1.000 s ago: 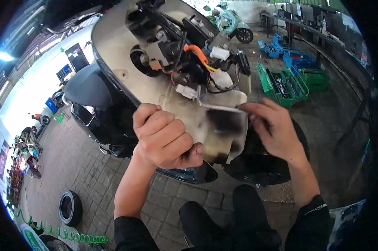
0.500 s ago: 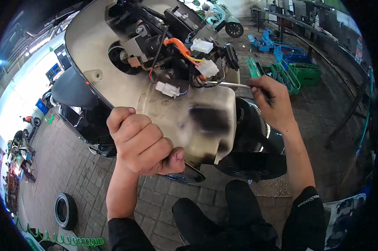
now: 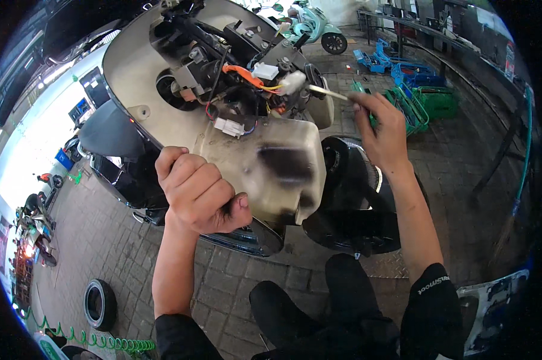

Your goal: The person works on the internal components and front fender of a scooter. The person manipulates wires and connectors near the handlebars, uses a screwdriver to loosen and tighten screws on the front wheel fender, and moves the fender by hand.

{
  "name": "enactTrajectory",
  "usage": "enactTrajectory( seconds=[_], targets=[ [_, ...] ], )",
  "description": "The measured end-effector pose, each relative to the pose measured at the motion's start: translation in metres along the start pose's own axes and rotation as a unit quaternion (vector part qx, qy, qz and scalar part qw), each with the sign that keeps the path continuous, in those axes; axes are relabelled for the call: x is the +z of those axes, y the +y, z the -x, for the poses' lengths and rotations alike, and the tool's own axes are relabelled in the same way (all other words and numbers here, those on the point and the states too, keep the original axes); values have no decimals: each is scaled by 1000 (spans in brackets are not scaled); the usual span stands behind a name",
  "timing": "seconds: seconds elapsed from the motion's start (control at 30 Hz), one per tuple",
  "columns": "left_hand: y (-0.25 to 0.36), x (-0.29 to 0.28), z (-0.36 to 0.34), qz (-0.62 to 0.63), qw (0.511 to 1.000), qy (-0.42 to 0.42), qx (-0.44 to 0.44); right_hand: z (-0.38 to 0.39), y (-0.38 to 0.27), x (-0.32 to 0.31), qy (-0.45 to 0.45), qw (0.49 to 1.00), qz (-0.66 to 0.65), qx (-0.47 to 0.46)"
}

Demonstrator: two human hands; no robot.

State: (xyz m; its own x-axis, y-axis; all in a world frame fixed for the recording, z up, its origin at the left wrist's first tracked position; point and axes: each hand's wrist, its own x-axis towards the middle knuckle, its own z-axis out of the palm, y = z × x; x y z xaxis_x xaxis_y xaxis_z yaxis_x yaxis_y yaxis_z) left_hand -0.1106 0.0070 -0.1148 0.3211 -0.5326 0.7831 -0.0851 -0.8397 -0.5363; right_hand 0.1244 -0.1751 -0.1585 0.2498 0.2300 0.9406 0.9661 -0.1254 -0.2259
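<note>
Now our right hand point(image 3: 385, 132) pinches a slim, silvery metal rod point(image 3: 328, 92), its length running left from that grip toward a white plastic connector point(image 3: 292, 83), while whatever our farther, fisted left hand point(image 3: 198, 193) holds we cannot tell.

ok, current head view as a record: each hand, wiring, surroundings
left_hand: left hand in a fist, contents hidden, overlapping beige panel in view
right_hand: right hand pinching thin rod
wiring: orange sleeve, white connector
floor_left: loose tire
back_right: green toolbox, blue toolbox
back: mint scooter
</note>
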Motion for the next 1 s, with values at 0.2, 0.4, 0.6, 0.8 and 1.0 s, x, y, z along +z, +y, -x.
enactTrajectory(
  seconds=[0.2,0.4,0.6,0.8,1.0],
  targets=[
    [26,-22,-40,19,984,-134,-117,27,-2,-25,-45,997,-27,-50],
    [8,-11,-103,-106,961,-247,-62,35,-21,-19,2,988,-153,-10],
    [-11,16,-122,-149,931,-308,128,50,-13,-23,-2,984,-174,46],
    [-24,17,-130,-39,929,-367,20,59,4,-23,6,977,-195,89],
    [-38,19,-134,35,935,-352,16,65,4,-3,-8,973,-208,97]
  ],
)
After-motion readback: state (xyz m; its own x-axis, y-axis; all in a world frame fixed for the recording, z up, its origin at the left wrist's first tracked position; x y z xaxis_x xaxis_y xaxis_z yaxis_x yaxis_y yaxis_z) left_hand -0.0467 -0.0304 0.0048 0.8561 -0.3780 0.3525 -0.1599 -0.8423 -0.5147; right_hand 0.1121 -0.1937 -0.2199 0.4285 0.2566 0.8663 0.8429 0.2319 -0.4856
